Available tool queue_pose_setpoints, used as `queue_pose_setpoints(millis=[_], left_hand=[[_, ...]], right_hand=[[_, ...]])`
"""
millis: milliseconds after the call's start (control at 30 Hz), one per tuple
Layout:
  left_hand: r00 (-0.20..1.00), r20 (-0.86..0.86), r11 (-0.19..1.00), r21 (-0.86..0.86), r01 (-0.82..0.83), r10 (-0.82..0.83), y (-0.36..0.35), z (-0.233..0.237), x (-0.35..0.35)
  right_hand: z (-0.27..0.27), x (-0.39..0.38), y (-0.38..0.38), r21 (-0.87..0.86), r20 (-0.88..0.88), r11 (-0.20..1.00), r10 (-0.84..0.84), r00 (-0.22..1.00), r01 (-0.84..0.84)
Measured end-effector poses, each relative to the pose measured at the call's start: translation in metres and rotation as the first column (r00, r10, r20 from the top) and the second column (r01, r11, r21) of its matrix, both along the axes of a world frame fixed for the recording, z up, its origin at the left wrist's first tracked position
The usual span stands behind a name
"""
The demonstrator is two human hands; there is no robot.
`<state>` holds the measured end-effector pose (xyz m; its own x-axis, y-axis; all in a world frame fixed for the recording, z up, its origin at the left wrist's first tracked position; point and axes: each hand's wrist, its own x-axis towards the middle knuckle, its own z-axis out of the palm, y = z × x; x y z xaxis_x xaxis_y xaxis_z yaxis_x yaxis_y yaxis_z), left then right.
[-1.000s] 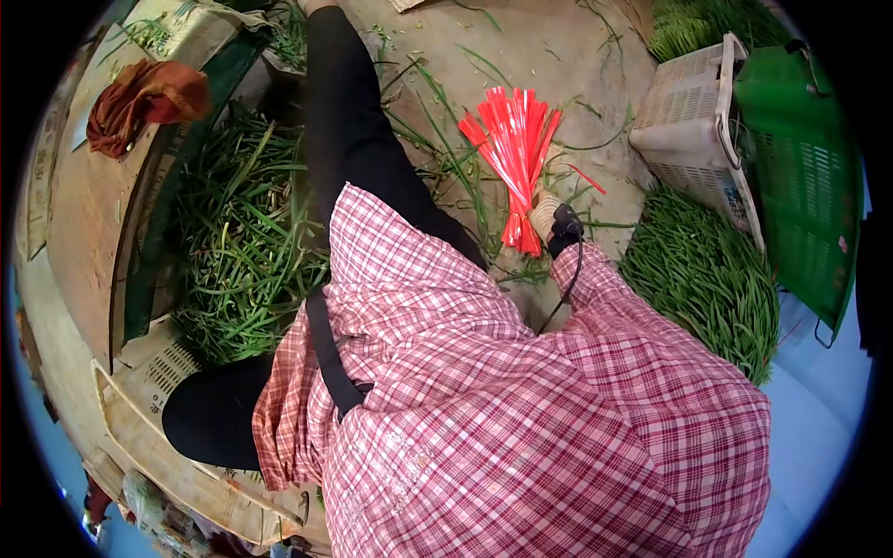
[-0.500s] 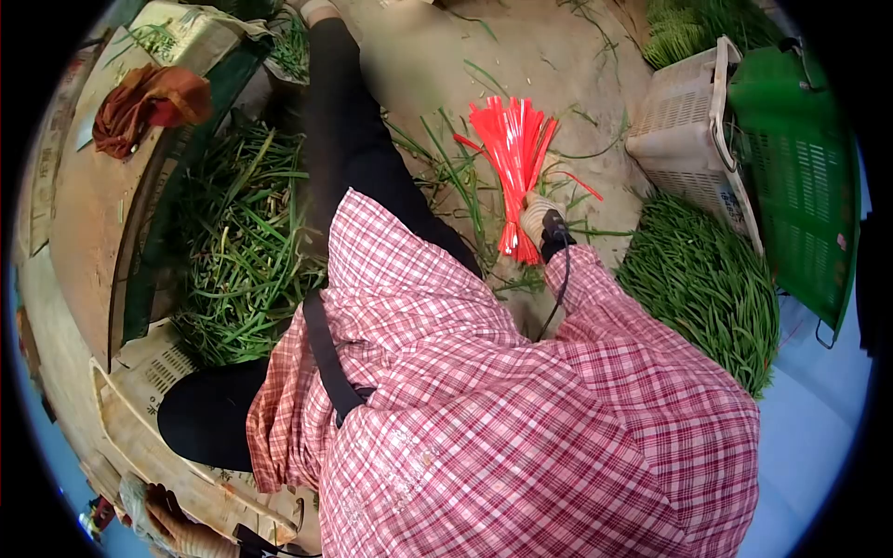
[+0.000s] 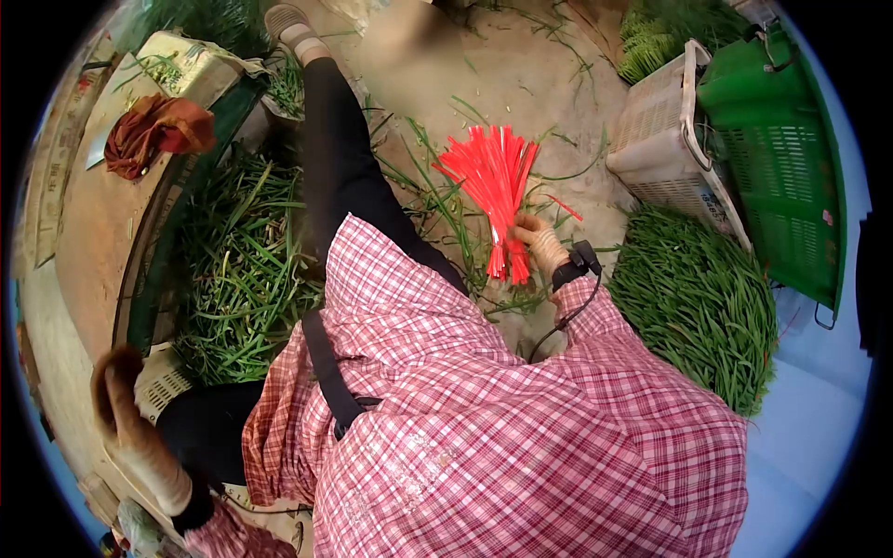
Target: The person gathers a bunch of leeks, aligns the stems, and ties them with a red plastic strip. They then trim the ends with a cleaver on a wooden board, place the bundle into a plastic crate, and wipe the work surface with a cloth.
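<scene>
My right hand (image 3: pixel 541 244), in a pale glove with a dark cuff and cable at the wrist, is at the neck of a bundle of red plastic strips (image 3: pixel 502 191). The strips fan out at the top and narrow where they are tied near the bottom; the bundle lies on the floor. Its fingertips reach the bundle's edge but are not wrapped round it. A loose red strip (image 3: pixel 565 206) lies just above the hand. At the lower left my gloved left hand (image 3: pixel 135 418) is raised near the board's edge, fingers extended and slightly blurred, with nothing visible in it.
Cut green stalks (image 3: pixel 246 251) are heaped left of my leg. A brown cloth (image 3: pixel 153 135) lies on a wooden board (image 3: pixel 93 242). At right stand a pile of green leaves (image 3: pixel 698 298), a white crate (image 3: pixel 656 130) and a green crate (image 3: pixel 777 158). Scattered stalks lie on the floor.
My right hand has loosened from the red bundle and shifted right, while the bundle stays on the floor. My left hand has risen from the lower left. The view has shifted slightly.
</scene>
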<state>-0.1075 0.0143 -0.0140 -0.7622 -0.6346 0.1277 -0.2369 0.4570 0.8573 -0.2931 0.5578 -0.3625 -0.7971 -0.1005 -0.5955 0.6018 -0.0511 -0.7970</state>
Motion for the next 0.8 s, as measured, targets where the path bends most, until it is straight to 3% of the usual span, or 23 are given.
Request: queue_pose_setpoints(millis=[33,133,200,267,300,333,367,400,433,467,500,533,567,600,667,700,733,800], left_hand=[[0.999,-0.041,0.999,0.040,0.030,-0.028,0.013,-0.008,-0.019],[0.942,0.093,0.943,0.113,0.312,-0.323,0.067,-0.016,-0.076],[0.838,0.147,0.828,0.315,0.464,-0.525,0.098,-0.029,-0.111],[0.748,0.056,0.698,0.408,0.588,-0.662,0.132,-0.058,-0.141],[0.662,0.057,0.617,0.431,0.659,-0.747,0.143,-0.083,-0.158],[0.583,0.056,0.573,0.278,0.771,-0.811,0.150,-0.118,-0.175],[0.573,0.112,0.584,0.172,0.794,-0.812,0.165,-0.131,-0.184],[0.554,0.193,0.587,0.263,0.766,-0.810,0.178,-0.152,-0.193],[0.475,0.256,0.539,0.375,0.754,-0.842,0.188,-0.142,-0.204],[0.398,0.323,0.500,0.359,0.788,-0.859,0.200,-0.148,-0.211],[0.354,0.194,0.403,0.438,0.803,-0.915,0.210,-0.154,-0.210],[0.351,0.199,0.389,0.209,0.897,-0.915,0.217,-0.181,-0.211],[0.345,0.364,0.421,0.156,0.894,-0.865,0.226,-0.164,-0.210],[0.438,0.145,0.450,0.065,0.891,-0.887,0.233,-0.189,-0.211],[0.476,0.192,0.473,-0.064,0.879,-0.858,0.243,-0.217,-0.221],[0.456,0.240,0.481,0.058,0.875,-0.857,0.247,-0.222,-0.227],[0.544,0.079,0.549,0.071,0.833,-0.836,0.249,-0.224,-0.221],[0.611,-0.020,0.464,0.631,0.622,-0.791,0.248,-0.182,-0.213]], right_hand=[[0.012,0.000,-0.001,0.019,0.049,0.998,0.051,0.998,-0.052],[0.010,0.003,0.000,0.107,0.032,0.979,0.173,0.984,-0.176],[-0.013,0.006,0.010,0.105,-0.053,0.972,0.215,0.975,-0.209],[-0.013,0.009,0.014,0.166,-0.117,0.947,0.297,0.948,-0.276],[-0.005,0.009,0.017,0.152,-0.091,0.930,0.349,0.933,-0.333],[-0.003,0.011,0.016,0.163,-0.095,0.928,0.354,0.930,-0.336],[-0.003,0.012,0.016,0.170,-0.101,0.924,0.362,0.927,-0.343],[-0.003,0.015,0.015,0.179,-0.107,0.920,0.370,0.923,-0.348],[0.014,0.015,0.001,0.266,-0.124,0.905,0.373,0.919,-0.332],[0.029,0.014,0.000,0.415,-0.170,0.815,0.507,0.845,-0.405],[0.030,0.022,-0.004,0.342,-0.175,0.869,0.433,0.884,-0.357],[0.031,0.022,-0.004,0.383,-0.217,0.841,0.485,0.847,-0.383],[0.013,0.021,0.000,0.196,-0.221,0.881,0.467,0.856,-0.430],[0.018,0.022,-0.007,0.169,-0.226,0.900,0.432,0.873,-0.402],[0.020,0.023,-0.013,0.188,-0.243,0.908,0.412,0.878,-0.374],[-0.015,0.023,0.001,0.124,-0.186,0.913,0.406,0.895,-0.389],[-0.021,0.027,-0.002,0.113,-0.212,0.940,0.339,0.917,-0.321],[-0.014,0.031,-0.010,0.164,-0.083,0.923,0.364,0.928,-0.348]])
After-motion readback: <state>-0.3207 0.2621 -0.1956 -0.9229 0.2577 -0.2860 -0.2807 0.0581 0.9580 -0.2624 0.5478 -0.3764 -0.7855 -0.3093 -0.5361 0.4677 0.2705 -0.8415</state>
